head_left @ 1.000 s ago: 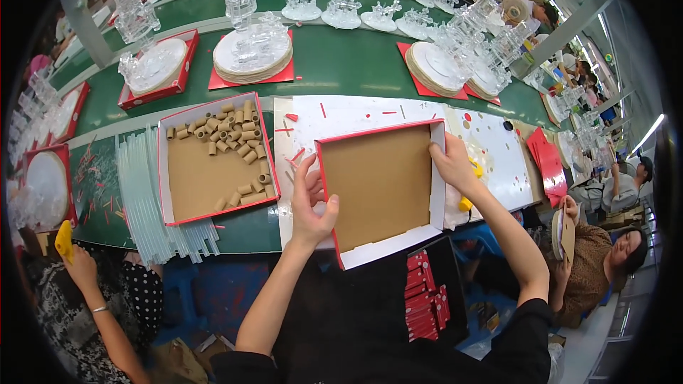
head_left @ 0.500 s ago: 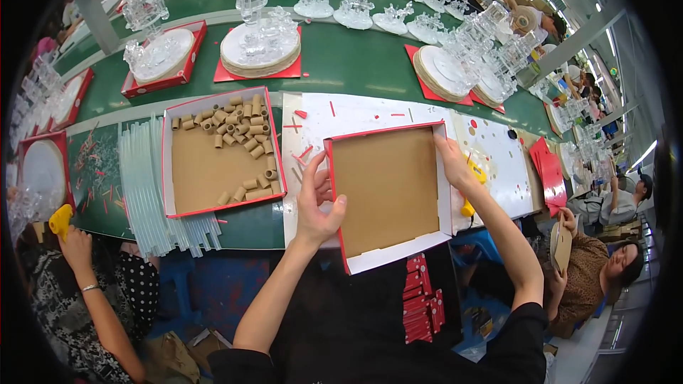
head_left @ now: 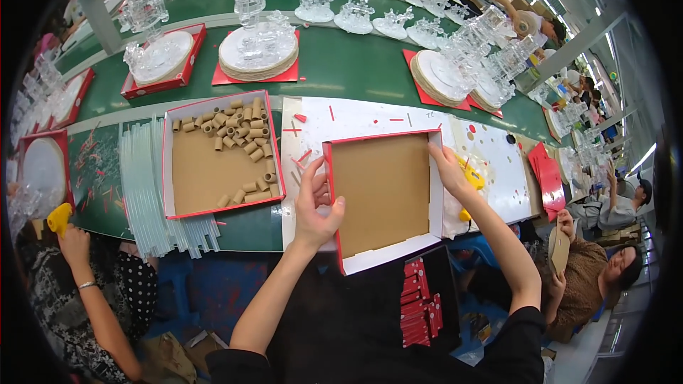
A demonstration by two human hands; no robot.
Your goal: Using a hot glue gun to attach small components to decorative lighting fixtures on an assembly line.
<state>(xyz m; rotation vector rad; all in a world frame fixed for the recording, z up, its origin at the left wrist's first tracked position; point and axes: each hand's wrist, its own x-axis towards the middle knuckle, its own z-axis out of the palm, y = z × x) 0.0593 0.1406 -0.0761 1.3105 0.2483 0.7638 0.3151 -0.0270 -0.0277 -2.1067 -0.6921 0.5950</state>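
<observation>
Between my hands is a shallow square box (head_left: pixel 384 188) with red outer edges, white inner walls and a plain brown bottom, tilted with its inside facing me. My left hand (head_left: pixel 316 206) grips its left wall, the thumb sticking out at the front and the fingers partly behind. Around the upper right corner closes my right hand (head_left: pixel 449 169), its fingers partly hidden by the box. A similar box (head_left: pixel 196 178) lies to the left, holding many short brown cardboard tubes (head_left: pixel 240 126). A yellow glue gun (head_left: pixel 470 175) lies just beyond my right hand.
Clear glue sticks (head_left: pixel 149 181) lie left of the tube box. White discs (head_left: pixel 257 48) with clear plastic pieces stand along the green table. A co-worker at left holds a yellow glue gun (head_left: pixel 60 219); another at right holds a brown board (head_left: pixel 558 247). Red folded sheets (head_left: pixel 546 176) lie at right.
The box in my hands has shifted slightly left and its right side has swung inward. My right hand has moved a little left and down with it.
</observation>
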